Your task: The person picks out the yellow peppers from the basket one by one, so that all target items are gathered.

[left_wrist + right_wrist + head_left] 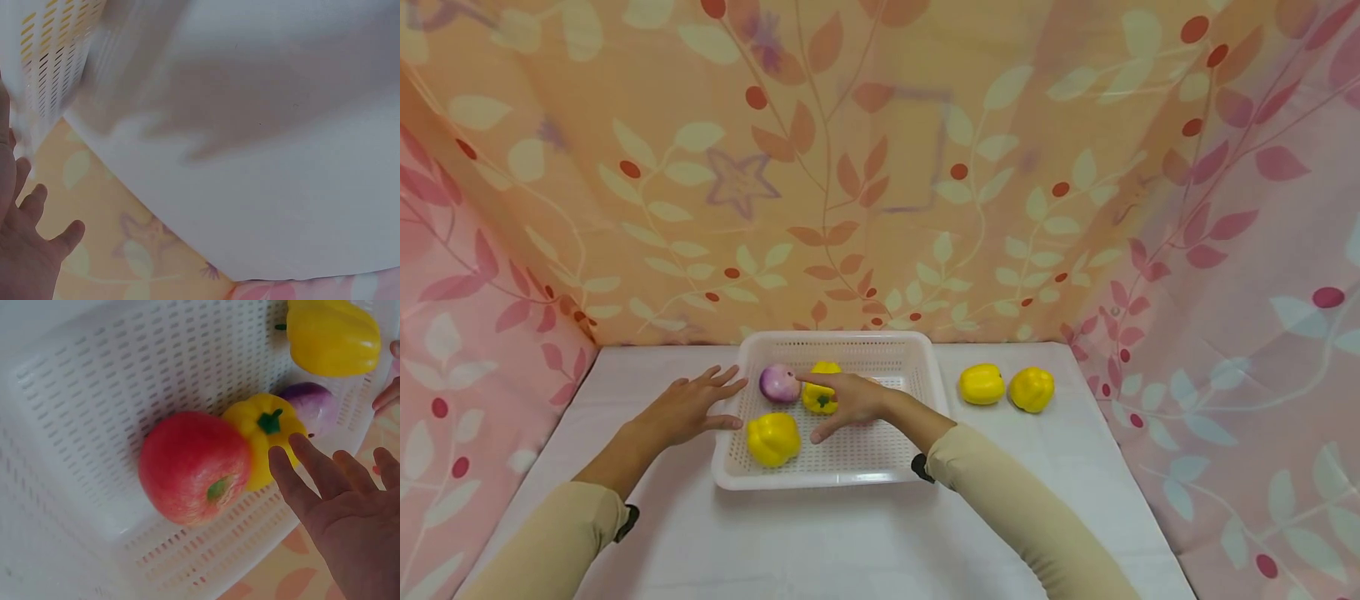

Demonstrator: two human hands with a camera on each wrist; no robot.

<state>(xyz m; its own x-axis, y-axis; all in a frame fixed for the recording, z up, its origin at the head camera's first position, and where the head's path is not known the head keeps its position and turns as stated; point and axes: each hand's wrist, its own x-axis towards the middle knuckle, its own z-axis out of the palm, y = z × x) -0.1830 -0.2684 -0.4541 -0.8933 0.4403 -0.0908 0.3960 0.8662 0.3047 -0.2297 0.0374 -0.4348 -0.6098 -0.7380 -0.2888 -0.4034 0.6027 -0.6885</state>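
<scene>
Red apple [192, 465] plain only from the right wrist, left hand [691, 407] and right hand [852, 397] with fingers [292, 482] released

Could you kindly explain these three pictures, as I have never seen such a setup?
There is no robot: these are a person's left hand and right hand. The widest picture is taken from the person's head, the other two from the left and right wrist. On the table stands a white basket holding two yellow peppers, a purple onion-like vegetable and a red fruit. Two more yellow peppers lie to its right. The left hand is at the basket's left rim, the right above the basket. Neither holds anything.
</scene>
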